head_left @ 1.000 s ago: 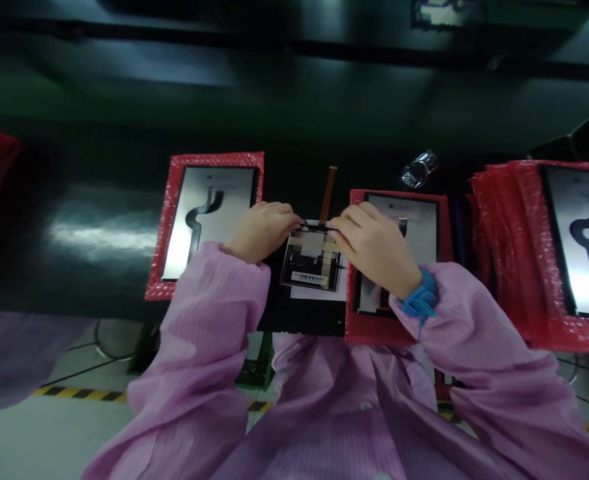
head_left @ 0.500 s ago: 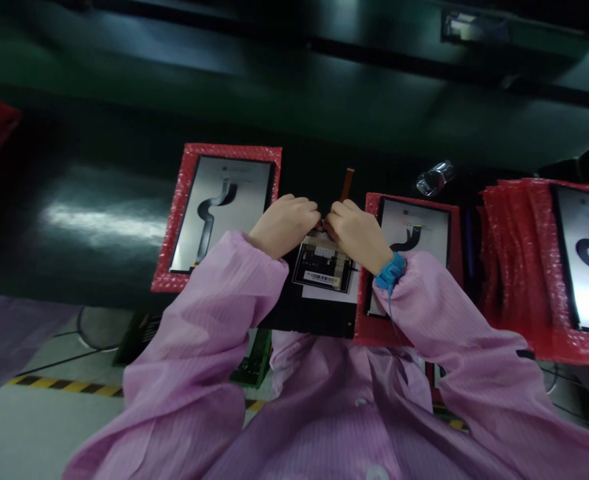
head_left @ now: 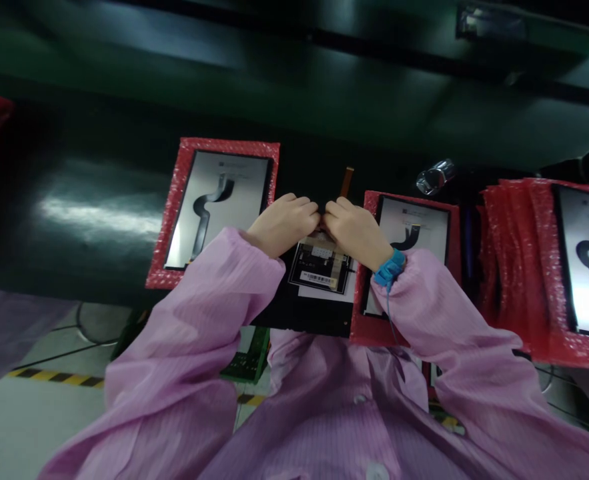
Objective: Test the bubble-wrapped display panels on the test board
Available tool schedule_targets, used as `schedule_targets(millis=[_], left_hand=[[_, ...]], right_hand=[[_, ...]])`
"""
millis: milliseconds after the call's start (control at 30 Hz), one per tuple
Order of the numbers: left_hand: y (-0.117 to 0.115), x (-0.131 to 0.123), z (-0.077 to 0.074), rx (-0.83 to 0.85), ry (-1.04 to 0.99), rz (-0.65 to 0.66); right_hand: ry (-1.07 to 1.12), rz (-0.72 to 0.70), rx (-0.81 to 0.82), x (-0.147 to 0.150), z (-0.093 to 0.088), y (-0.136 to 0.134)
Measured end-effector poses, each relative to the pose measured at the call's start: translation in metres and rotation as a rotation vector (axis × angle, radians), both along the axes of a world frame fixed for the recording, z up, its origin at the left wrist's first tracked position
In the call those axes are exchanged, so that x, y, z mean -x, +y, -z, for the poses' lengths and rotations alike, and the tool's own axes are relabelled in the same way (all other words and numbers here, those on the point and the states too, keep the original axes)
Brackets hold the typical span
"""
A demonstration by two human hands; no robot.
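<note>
Mid-frame, our left hand (head_left: 287, 223) and right hand (head_left: 357, 232) meet fingertip to fingertip over the top edge of the small board (head_left: 320, 265), where the orange ribbon (head_left: 345, 180) runs upward. Both hands are curled, but the fingers hide whether they pinch anything, so we cannot tell. The board lies near the front edge of the dark table (head_left: 89, 220), between one red sheet (head_left: 171, 207) at left and another red sheet (head_left: 361, 320) just beside it at right. Bare tabletop opens at left and above. A red stack (head_left: 519, 253) fills the right edge.
</note>
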State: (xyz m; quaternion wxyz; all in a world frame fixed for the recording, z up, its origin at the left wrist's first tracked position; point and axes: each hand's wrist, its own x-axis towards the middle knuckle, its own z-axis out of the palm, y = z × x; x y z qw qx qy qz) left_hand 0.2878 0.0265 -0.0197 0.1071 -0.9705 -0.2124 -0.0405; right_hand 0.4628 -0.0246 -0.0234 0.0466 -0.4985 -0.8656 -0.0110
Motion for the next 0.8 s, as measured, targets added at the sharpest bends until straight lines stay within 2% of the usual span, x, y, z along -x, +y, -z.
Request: schedule_targets(millis=[200,400,500,667,800], left_hand=[[-0.005,-0.003,0.006,-0.055,-0.042,-0.023],[-0.007,-0.004,0.009,-0.013,-0.033,-0.067],[0.000,0.004,0.012,0.061,-0.150,-0.094],[0.012,0.024,0.013,0.223,-0.484,-0.202],[0.013,0.029,0.012,0.421,-0.466,-0.161]], right_hand=[[0.021,-0.034,-0.028,0.001,0.006,0.002],[0.017,-0.015,-0.054,0.004,0.011,0.002],[0.068,0.032,-0.086,0.001,0.010,0.001],[0.252,0.176,-0.098,-0.007,0.005,0.000],[0.299,0.163,-0.090,-0.010,0.004,0.000]])
